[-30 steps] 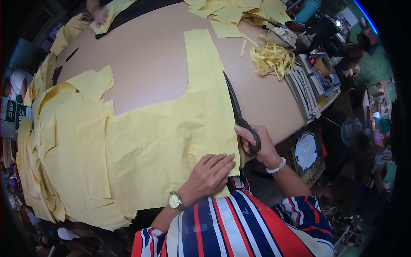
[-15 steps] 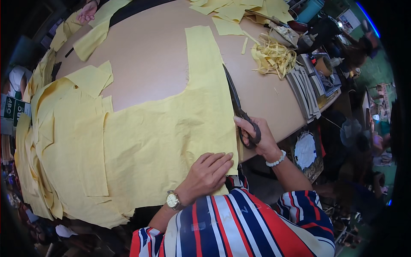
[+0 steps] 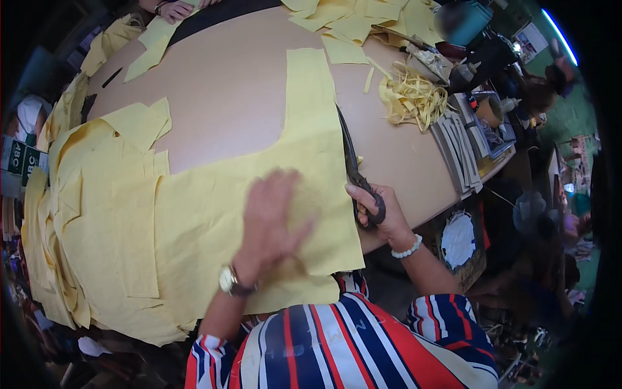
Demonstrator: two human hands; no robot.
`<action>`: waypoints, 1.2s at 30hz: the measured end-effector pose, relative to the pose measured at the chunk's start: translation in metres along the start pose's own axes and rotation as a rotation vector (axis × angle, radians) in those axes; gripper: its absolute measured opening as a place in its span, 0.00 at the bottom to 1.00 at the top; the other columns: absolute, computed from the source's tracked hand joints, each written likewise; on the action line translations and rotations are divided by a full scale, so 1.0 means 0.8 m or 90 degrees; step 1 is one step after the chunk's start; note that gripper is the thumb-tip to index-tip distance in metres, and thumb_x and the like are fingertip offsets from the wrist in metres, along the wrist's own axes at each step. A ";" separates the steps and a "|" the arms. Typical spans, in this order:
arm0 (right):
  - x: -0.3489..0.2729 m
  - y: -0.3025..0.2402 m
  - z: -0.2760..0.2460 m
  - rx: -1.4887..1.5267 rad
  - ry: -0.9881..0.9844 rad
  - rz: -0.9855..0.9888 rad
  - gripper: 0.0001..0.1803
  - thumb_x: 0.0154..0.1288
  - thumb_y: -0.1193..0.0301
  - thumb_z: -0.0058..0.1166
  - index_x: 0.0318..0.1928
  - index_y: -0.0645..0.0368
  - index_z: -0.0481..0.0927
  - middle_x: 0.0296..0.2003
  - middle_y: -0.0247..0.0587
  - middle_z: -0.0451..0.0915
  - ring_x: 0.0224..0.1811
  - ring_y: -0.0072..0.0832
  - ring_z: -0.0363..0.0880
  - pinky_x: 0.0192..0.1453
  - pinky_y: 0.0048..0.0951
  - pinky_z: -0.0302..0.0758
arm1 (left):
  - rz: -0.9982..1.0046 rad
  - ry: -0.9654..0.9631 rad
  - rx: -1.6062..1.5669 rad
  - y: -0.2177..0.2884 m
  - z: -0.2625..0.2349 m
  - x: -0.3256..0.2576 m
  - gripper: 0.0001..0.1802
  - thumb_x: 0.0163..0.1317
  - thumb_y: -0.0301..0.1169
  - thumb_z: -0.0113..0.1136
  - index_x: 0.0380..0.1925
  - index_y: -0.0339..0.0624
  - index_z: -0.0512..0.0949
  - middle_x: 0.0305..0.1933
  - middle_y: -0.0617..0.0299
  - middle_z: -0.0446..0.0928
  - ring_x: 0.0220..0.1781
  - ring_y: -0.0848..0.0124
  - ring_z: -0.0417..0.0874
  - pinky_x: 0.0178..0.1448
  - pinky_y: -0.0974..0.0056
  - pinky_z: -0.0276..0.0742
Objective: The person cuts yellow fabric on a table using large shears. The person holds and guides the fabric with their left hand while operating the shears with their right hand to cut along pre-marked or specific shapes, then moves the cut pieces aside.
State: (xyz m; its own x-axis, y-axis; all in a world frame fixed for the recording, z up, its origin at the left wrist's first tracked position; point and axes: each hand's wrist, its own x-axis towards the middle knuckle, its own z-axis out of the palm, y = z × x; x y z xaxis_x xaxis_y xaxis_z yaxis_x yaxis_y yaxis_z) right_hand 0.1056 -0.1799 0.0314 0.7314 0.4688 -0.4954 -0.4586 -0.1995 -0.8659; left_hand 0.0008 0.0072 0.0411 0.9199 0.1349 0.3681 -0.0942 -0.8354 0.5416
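Note:
A pair of large black scissors (image 3: 352, 165) is in my right hand (image 3: 391, 216), whose fingers and thumb are wrapped round the handles. The blades lie along the right edge of a yellow cloth piece (image 3: 207, 214), their tips pointing away from me. This cloth has a wide lower part and a narrower strip reaching up towards the far side. My left hand (image 3: 271, 220) is over the middle of the cloth, smeared by motion, with fingers stretched out and thumb apart. It holds nothing. Whether the palm touches the cloth, I cannot tell.
Layered yellow cloth (image 3: 97, 220) lies at the left. Several cut pieces (image 3: 350, 29) and a heap of thin yellow strips (image 3: 414, 97) sit at the far right. Grey stacked strips (image 3: 455, 152) and a blue tray (image 3: 502, 139) line the table's right edge. Another person's hand (image 3: 175, 11) rests at the far left.
My left hand has lifted from the near right corner of the cloth and moved left and away from me. The right hand with the scissors has shifted slightly. The other person's hands have moved right.

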 end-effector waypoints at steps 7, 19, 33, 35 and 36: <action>-0.005 0.003 0.005 -0.035 -0.018 -0.038 0.14 0.56 0.66 0.61 0.22 0.60 0.71 0.13 0.25 0.67 0.12 0.11 0.64 0.16 0.15 0.61 | -0.416 -0.106 -0.157 -0.063 0.020 0.149 0.42 0.54 0.57 0.53 0.54 0.26 0.64 0.42 0.48 0.73 0.41 0.60 0.76 0.44 0.60 0.71; -0.022 -0.010 0.010 -0.113 -0.030 -0.154 0.14 0.53 0.72 0.63 0.22 0.62 0.70 0.14 0.28 0.69 0.15 0.14 0.69 0.19 0.16 0.67 | -0.474 -0.255 -0.696 -0.078 0.014 0.182 0.37 0.59 0.50 0.52 0.63 0.39 0.58 0.58 0.52 0.65 0.58 0.68 0.68 0.59 0.69 0.64; -0.024 0.010 0.001 0.107 -0.170 -0.021 0.10 0.57 0.72 0.57 0.25 0.62 0.71 0.14 0.30 0.70 0.12 0.14 0.67 0.16 0.15 0.63 | -0.273 0.042 -0.769 -0.071 -0.011 0.155 0.28 0.48 0.22 0.64 0.53 0.36 0.71 0.52 0.60 0.74 0.48 0.76 0.76 0.54 0.73 0.72; -0.023 0.015 0.002 0.154 -0.197 -0.031 0.10 0.56 0.71 0.57 0.26 0.62 0.71 0.14 0.31 0.70 0.13 0.16 0.68 0.18 0.16 0.65 | -0.258 0.053 -0.737 -0.068 -0.013 0.148 0.31 0.47 0.23 0.65 0.55 0.35 0.69 0.55 0.57 0.71 0.52 0.74 0.74 0.57 0.71 0.70; -0.024 0.017 0.004 0.182 -0.213 -0.044 0.10 0.55 0.71 0.57 0.26 0.63 0.71 0.15 0.32 0.70 0.13 0.17 0.69 0.19 0.16 0.66 | -0.243 0.062 -0.709 -0.067 -0.014 0.146 0.32 0.47 0.23 0.65 0.55 0.35 0.68 0.55 0.57 0.71 0.53 0.73 0.73 0.57 0.70 0.69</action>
State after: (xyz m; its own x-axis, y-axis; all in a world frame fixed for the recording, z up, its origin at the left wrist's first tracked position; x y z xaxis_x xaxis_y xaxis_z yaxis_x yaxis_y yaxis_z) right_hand 0.0842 -0.1888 0.0294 0.5827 0.7352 -0.3465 -0.5701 0.0659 -0.8189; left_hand 0.1089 0.0737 0.0632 0.9323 0.3550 0.0699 -0.1439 0.1866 0.9719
